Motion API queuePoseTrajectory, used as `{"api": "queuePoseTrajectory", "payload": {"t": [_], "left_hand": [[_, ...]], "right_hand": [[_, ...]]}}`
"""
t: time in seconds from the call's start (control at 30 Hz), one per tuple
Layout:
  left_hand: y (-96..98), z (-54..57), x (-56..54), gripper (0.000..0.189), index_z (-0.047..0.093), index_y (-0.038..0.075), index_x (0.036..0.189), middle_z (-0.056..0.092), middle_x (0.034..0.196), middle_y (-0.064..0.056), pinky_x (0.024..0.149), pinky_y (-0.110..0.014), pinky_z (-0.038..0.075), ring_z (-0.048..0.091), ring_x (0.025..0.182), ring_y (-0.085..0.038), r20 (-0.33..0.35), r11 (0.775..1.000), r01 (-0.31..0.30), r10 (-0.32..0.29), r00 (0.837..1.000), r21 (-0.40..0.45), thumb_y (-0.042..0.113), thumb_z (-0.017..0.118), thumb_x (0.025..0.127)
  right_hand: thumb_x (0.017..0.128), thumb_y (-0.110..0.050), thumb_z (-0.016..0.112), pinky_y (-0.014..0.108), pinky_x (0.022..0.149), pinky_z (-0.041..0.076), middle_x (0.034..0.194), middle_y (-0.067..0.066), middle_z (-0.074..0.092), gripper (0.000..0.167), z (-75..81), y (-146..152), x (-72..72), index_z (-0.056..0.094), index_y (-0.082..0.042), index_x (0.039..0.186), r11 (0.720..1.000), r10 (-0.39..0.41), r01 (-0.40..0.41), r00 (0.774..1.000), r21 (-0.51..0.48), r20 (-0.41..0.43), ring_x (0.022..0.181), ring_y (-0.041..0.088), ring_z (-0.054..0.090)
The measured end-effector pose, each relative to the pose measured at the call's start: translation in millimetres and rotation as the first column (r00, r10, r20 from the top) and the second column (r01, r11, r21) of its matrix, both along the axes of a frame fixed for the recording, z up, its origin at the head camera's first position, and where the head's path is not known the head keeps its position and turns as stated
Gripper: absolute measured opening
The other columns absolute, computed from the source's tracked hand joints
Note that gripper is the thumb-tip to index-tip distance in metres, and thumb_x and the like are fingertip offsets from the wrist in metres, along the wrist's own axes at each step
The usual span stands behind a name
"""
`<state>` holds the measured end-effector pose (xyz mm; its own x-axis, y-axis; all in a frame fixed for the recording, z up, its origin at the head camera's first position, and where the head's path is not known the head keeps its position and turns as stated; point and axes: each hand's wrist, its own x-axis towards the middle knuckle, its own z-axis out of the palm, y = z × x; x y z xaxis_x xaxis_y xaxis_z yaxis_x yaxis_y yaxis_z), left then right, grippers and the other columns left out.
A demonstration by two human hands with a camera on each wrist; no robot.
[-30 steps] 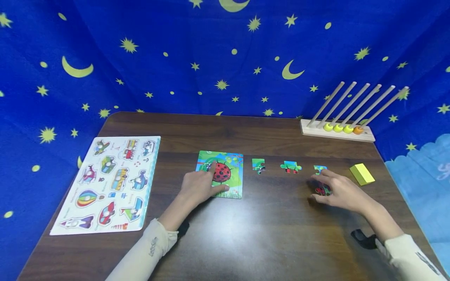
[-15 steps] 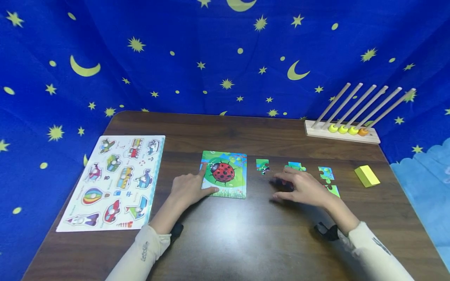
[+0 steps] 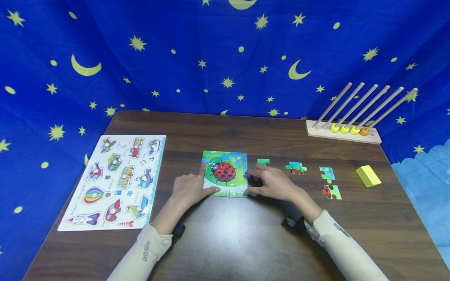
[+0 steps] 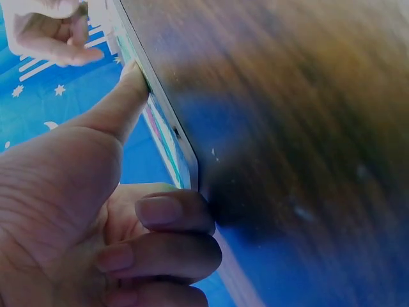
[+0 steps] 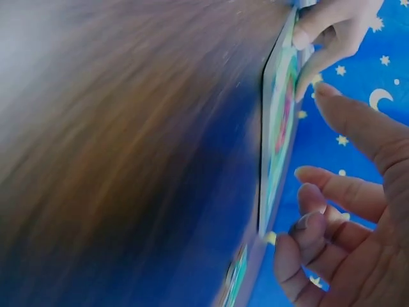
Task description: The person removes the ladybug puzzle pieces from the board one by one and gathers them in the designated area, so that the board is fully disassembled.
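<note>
A square puzzle board with a red ladybug picture lies flat on the table. My left hand holds it at its near left corner, thumb over the near edge and index finger along the left edge. In the left wrist view the other fingers are curled by the board's corner. At the board's right edge is my right hand. Its thumb and fingers stand apart with nothing between them. One puzzle piece is partly hidden behind that hand. Farther right lie more pieces, one with red.
A white knob puzzle showing vehicles lies at the left. At the back right stands a wooden peg rack with yellow and orange beads. A yellow block sits near the right edge. A blue starry cloth hangs behind the table.
My right hand has moved left from the far puzzle pieces to the board's right edge. My left index finger has drawn back from the ladybug to the board's left edge.
</note>
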<state>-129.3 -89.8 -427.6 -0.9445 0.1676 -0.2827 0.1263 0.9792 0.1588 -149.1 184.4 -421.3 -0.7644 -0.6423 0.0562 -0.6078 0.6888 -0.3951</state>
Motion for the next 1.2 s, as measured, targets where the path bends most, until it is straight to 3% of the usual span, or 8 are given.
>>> {"api": "queuePoseTrajectory", "payload": {"t": [0.1,0.17,0.37,0.53,0.63,0.73,0.9,1.2], "left_hand": [[0.5,0.9,0.1,0.107,0.021,0.009,0.158,0.040,0.051,0.002,0.046,-0.029,0.024,0.033,0.048,-0.013,-0.003,1.000,0.004,-0.004,1.000,-0.005,0.076,0.058,0.083],[0.5,1.1,0.1,0.107,0.022,0.009,0.158,0.040,0.051,0.002,0.046,-0.029,0.024,0.033,0.048,-0.013,-0.007,1.000,0.004,-0.004,1.000,-0.008,0.076,0.058,0.082],[0.1,-0.4,0.5,0.106,0.022,0.008,0.158,0.037,0.049,0.002,0.046,-0.028,0.021,0.029,0.047,-0.012,-0.021,1.000,0.006,-0.006,1.000,-0.009,0.075,0.058,0.083],[0.7,-0.3,1.2,0.103,0.024,0.011,0.158,0.034,0.049,0.003,0.046,-0.027,0.020,0.026,0.046,-0.011,-0.032,1.000,0.017,-0.017,0.999,-0.009,0.074,0.057,0.085],[1.0,-0.3,1.9,0.100,0.025,0.013,0.158,0.033,0.049,0.003,0.046,-0.027,0.019,0.024,0.046,-0.011,-0.034,1.000,0.024,-0.025,0.999,-0.015,0.074,0.057,0.085],[1.2,0.3,2.7,0.099,0.027,0.014,0.158,0.032,0.049,0.003,0.046,-0.028,0.019,0.024,0.046,-0.012,-0.035,0.999,0.026,-0.027,0.999,-0.018,0.074,0.057,0.084],[1.0,0.3,2.6,0.099,0.027,0.014,0.158,0.034,0.050,0.003,0.047,-0.028,0.021,0.025,0.047,-0.012,-0.035,0.999,0.030,-0.031,0.999,-0.012,0.074,0.057,0.085],[0.3,0.7,2.4,0.100,0.027,0.015,0.158,0.037,0.050,0.002,0.046,-0.029,0.026,0.028,0.049,-0.012,-0.027,1.000,0.027,-0.027,0.999,-0.014,0.075,0.056,0.084]], "right_hand": [[0.083,-0.043,0.079,0.027,0.055,0.037,0.094,0.004,0.061,0.055,-1.4,-11.4,-3.7,0.069,-0.007,0.124,1.000,0.000,0.000,1.000,-0.013,0.013,0.064,0.011,0.046],[0.083,-0.043,0.079,0.023,0.054,0.035,0.094,0.004,0.061,0.054,-2.3,-18.3,-5.8,0.070,-0.007,0.122,1.000,-0.003,0.003,1.000,-0.018,0.002,0.064,0.007,0.043],[0.084,-0.040,0.079,0.027,0.059,0.046,0.099,0.009,0.066,0.055,-3.4,-39.3,-10.4,0.068,-0.005,0.125,1.000,-0.017,0.018,1.000,-0.007,0.014,0.067,0.011,0.052],[0.086,-0.039,0.077,0.039,0.074,0.056,0.116,0.017,0.068,0.057,-3.2,-56.3,-12.9,0.065,-0.003,0.129,0.999,-0.052,0.052,0.999,0.013,0.011,0.089,0.024,0.068],[0.087,-0.040,0.076,0.039,0.074,0.056,0.118,0.018,0.067,0.058,-3.1,-64.9,-14.0,0.064,-0.004,0.131,0.996,-0.082,0.081,0.997,0.038,0.008,0.093,0.025,0.068],[0.087,-0.041,0.076,0.036,0.067,0.052,0.117,0.017,0.067,0.060,-3.9,-71.4,-15.4,0.063,-0.006,0.133,0.993,-0.107,0.104,0.994,0.063,0.037,0.085,0.021,0.064],[0.086,-0.043,0.076,0.037,0.069,0.048,0.123,0.016,0.065,0.064,-6.7,-77.8,-18.4,0.060,-0.008,0.137,0.987,-0.144,0.134,0.984,0.091,0.104,0.086,0.018,0.060],[0.084,-0.041,0.079,0.032,0.067,0.045,0.105,0.007,0.067,0.067,-11.8,-79.4,-24.2,0.058,-0.007,0.138,0.982,-0.187,0.178,0.970,0.069,0.159,0.080,0.015,0.056]]}}
